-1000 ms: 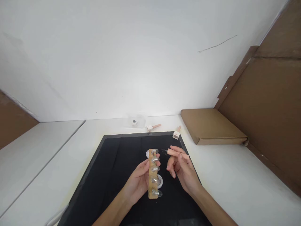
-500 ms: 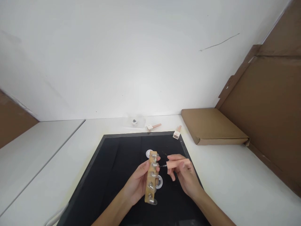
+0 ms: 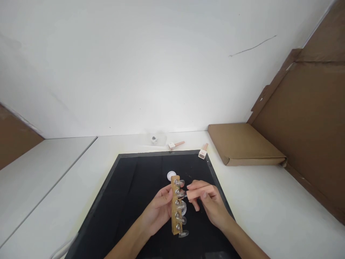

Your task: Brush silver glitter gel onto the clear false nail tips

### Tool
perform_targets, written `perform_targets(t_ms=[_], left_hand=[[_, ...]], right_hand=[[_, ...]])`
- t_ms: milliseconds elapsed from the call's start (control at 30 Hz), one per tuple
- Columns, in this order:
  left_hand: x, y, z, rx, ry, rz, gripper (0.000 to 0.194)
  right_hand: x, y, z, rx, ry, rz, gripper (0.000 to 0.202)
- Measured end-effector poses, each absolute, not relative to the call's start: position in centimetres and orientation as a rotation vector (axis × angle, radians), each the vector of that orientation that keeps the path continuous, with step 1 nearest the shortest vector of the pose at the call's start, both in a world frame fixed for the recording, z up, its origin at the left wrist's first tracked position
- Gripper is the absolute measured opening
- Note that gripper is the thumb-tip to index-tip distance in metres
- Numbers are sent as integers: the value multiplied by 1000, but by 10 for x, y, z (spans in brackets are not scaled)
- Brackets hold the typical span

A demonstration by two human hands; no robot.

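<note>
Over the black mat [image 3: 129, 190], your left hand [image 3: 159, 209] pinched a strip [image 3: 174, 214] bearing five clear tips [image 3: 183, 234] between thumb and fingers. Your right hand [image 3: 213, 205] pinched a pink brush [image 3: 194, 194], its end at the second tip [image 3: 180, 194] from the far end — whether touching could not be told. You seemed to be brushing that tip — the next move called, likely, for a steady strip and light strokes.
</note>
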State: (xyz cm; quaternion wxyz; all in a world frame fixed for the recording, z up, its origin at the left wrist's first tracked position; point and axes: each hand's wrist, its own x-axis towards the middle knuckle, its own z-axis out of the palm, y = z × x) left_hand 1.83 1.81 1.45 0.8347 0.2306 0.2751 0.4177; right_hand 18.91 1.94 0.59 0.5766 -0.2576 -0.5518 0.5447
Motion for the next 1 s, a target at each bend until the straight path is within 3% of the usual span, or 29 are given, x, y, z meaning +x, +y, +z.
perform_targets(t_ms=[1000], left_hand=[[17,19,13,442,586,905,31]], right_hand=[[187,21,5,-590,-1205,1274,27]])
